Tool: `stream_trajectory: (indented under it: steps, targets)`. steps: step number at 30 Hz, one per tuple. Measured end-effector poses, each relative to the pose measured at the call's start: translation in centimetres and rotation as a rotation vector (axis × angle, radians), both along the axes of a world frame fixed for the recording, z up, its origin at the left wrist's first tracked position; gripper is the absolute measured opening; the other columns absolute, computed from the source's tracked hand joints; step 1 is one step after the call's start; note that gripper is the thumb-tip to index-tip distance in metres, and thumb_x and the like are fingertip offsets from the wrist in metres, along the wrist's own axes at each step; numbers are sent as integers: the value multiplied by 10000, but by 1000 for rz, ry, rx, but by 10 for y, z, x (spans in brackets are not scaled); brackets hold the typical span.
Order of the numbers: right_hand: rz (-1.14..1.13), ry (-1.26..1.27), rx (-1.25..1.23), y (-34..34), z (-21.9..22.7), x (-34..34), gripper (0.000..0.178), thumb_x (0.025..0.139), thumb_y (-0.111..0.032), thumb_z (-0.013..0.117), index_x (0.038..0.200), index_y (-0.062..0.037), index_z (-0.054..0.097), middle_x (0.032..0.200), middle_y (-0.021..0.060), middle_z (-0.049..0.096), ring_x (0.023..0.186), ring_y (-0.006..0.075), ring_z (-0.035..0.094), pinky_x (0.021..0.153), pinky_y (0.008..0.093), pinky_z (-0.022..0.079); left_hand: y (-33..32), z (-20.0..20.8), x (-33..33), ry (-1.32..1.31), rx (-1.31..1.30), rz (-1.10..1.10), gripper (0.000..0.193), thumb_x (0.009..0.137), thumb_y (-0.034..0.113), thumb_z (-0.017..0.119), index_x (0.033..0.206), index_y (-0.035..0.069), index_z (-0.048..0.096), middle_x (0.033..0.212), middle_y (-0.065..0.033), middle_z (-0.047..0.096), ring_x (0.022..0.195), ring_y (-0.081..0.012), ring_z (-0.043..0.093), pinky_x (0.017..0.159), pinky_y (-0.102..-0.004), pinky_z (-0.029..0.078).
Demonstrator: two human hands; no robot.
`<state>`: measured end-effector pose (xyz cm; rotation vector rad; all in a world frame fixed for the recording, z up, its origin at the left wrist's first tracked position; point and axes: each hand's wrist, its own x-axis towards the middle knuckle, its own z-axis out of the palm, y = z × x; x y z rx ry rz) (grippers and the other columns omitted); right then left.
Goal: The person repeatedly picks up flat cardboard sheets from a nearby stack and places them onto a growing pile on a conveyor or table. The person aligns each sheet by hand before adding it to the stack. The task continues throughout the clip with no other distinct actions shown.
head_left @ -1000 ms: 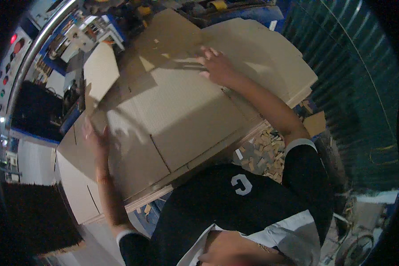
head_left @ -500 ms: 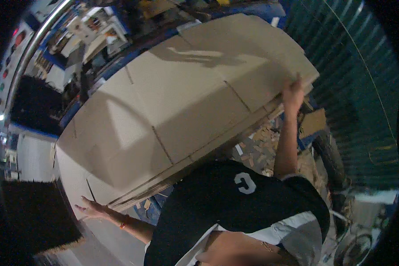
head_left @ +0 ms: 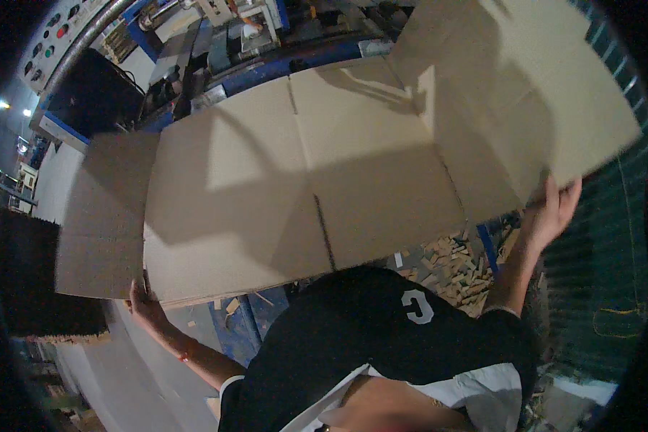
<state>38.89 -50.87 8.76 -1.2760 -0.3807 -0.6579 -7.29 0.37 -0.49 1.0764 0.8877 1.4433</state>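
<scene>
A wide brown cardboard sheet with slots and crease lines spans the view in front of me. Its left end panel and its larger right end panel are bent up along the creases. At the near left corner, my left hand is closed on the edge by the fold, thumb up. My right hand grips the near edge of the right panel, its other fingers partly hidden behind the board. Shadows fall across the sheet.
Beyond the sheet runs a blue-framed machine with a metal rail, beside a control panel with buttons. A dark stack stands at left. Cardboard scraps litter the floor near my right arm. A green corrugated wall rises at right.
Both end panels of the sheet have bent upward. My right hand has moved right and nearer with its panel; my left hand has gone from spread fingers to gripping the edge.
</scene>
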Motion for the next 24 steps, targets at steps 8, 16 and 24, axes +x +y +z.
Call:
stream_trajectory:
  steps: [8, 16, 24]
  targets:
    - [606, -765, -1264, 74, -38, -67, 337, 783, -207, 574, 1117, -174, 603, 1259, 78, 533, 1136, 266, 528, 936, 388, 435, -102, 56, 40, 674, 380, -142, 342, 802, 1, 545, 1139, -54, 558, 1174, -113, 571, 1101, -200, 511, 1009, -364, 327]
    - [713, -826, -1421, 98, -72, -63, 390, 790, -184, 544, 1179, -203, 559, 1284, 49, 508, 1173, 251, 488, 961, 398, 417, -121, 42, 112, 1443, 958, -530, 439, 748, 9, 579, 1163, 152, 594, 1304, -122, 487, 1241, -340, 412, 1030, -491, 300]
    - [558, -956, -1431, 93, -48, -44, 350, 766, -165, 629, 1109, -105, 591, 1211, 78, 565, 1122, 294, 529, 929, 427, 441, -108, 64, 115, 1247, 1112, -572, 444, 726, -4, 594, 1153, 118, 601, 1244, -119, 542, 1185, -326, 483, 1005, -442, 362]
